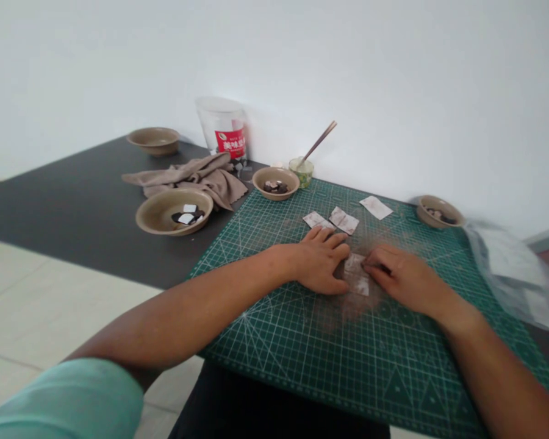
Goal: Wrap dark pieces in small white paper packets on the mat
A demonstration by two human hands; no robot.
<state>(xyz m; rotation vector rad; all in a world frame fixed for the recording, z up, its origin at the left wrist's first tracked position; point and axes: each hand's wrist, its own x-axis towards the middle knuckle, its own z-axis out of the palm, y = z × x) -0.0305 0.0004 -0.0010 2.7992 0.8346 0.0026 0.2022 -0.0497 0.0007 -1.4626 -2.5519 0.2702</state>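
Observation:
A small white card [358, 285] with brown smudges and a crease or seam across it lies on the green cutting mat [293, 341]. My left hand [321, 261] rests palm down beside it, fingers spread, the thumb at the card's left edge. On the other side, my right hand [400, 277] has its fingers pinched together at the card's right edge. Whatever is between those fingertips is hidden. Just beyond my left fingertips are two more smudged cards, one at the left [317, 220] and one beside it [344, 220]. Farther back lies a paler card [376, 207].
Bowls with dark pieces stand at the mat's back left [276, 177], back right [440, 207] and on the dark table [150, 216]. Behind are a crumpled cloth [201, 180], a clear tub [222, 125], a cup [304, 174] holding sticks and another bowl [153, 140]. A plastic bag [516, 268] lies right.

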